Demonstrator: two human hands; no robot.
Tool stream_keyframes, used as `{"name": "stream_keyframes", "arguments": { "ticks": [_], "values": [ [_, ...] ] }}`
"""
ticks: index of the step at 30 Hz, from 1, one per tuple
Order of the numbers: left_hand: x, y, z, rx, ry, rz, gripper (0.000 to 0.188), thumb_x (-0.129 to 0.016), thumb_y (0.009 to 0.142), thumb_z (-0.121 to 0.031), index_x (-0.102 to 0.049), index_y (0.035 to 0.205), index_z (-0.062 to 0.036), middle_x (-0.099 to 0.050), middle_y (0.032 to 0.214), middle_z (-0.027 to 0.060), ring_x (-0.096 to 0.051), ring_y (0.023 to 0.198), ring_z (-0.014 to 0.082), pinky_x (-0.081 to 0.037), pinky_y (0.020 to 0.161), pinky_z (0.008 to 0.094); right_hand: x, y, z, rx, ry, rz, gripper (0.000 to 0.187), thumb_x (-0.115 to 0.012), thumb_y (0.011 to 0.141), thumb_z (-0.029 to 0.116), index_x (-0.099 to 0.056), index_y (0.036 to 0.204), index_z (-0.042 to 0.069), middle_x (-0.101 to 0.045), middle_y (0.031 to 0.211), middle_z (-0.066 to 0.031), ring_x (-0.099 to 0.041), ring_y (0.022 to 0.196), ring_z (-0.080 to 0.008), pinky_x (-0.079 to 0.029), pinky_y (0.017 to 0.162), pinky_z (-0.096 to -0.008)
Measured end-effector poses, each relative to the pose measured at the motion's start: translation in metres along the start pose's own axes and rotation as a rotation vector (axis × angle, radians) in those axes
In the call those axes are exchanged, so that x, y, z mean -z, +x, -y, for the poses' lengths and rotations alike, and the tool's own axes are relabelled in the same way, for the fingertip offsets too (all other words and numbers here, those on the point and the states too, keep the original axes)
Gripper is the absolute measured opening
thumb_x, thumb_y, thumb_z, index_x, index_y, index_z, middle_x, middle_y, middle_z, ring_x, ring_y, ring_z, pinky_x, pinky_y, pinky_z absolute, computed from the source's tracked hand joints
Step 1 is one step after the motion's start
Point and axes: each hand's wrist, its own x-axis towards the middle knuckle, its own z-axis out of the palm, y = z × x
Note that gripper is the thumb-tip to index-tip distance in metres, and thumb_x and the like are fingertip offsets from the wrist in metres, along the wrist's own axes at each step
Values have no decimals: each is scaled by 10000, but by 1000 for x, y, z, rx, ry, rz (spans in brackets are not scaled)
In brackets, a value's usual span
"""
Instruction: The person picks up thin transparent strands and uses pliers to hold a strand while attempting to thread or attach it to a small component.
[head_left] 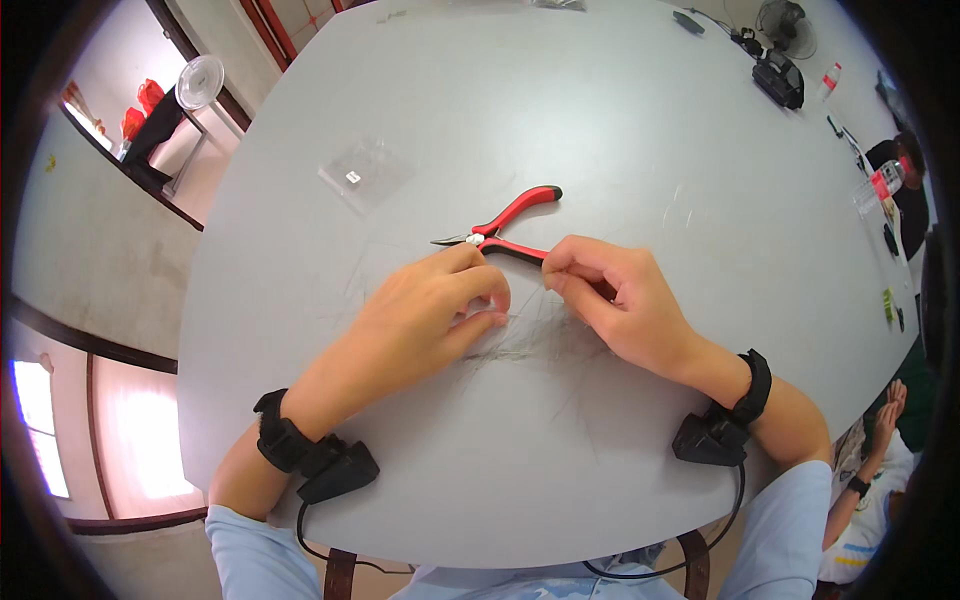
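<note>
A pair of red-and-black pliers [519, 206] lies on the grey table, its handles spread and its thin jaws pointing left. My left hand [415, 305] is just below the jaws, palm turned down. Its thumb and forefinger are bent together in a pinch; anything between them is too fine to make out. To the right, my right hand [625, 300] pinches with thumb and forefinger at the end of the lower handle. Whether it touches that handle or holds something tiny I cannot tell. Thin dark lines, strands or scratches, mark the tabletop between the hands.
A clear plastic bag [365, 177] with a small white label lies beyond my left hand. At the far right are a black device [778, 80], a small fan [787, 28] and plastic bottles [880, 185]. Another person's arm [868, 460] shows at the right edge. Cables hang from my wrist straps.
</note>
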Motion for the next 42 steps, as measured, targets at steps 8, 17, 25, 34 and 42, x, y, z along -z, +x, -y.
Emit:
{"name": "stream_keyframes", "arguments": {
  "ticks": [8, 17, 25, 34, 42],
  "values": [
    [-3, 0, 9, -42, 21, -24, 78, -620, 788, -77, -553, 812, -45, -548, 782, 84, -551, 691, 262, -446, 631, 359, -3, 2, -2, 52, 5, -20, 66, -483, 839, -16, -539, 819, 14, -458, 573, -37, -365, 499, -78, -298, 458, -246],
    [0, 0, 5, -46, -197, -56, 79, -594, 780, 32, -560, 845, 3, -600, 788, 80, -596, 703, 186, -489, 659, 278, -5, 2, 4, 23, 19, 14, 60, -494, 826, -25, -542, 829, 11, -471, 589, -42, -370, 498, -84, -305, 464, -250],
    [-1, 0, 4, -24, -349, -124, 95, -552, 766, 68, -564, 852, 27, -608, 801, 73, -607, 737, 152, -507, 720, 273, -5, -1, 3, -43, 104, 93, 33, -519, 851, 7, -529, 820, 3, -496, 577, -22, -416, 492, -68, -329, 465, -240],
    [-5, 0, 2, 49, -533, -237, 115, -590, 786, 1, -589, 898, -26, -627, 842, 25, -600, 745, 121, -468, 640, 239, -5, -2, 11, -68, 161, 105, 58, -526, 862, 18, -537, 807, 1, -503, 575, -12, -459, 505, -63, -353, 471, -228],
    [-3, 0, -6, 255, -975, -140, 154, -606, 848, -43, -607, 978, 39, -615, 883, 74, -606, 781, 138, -512, 709, 269, -5, -3, 16, -133, 276, 125, 84, -529, 877, 52, -543, 807, 8, -508, 590, 1, -476, 531, -53, -356, 487, -211]
  ]
}}
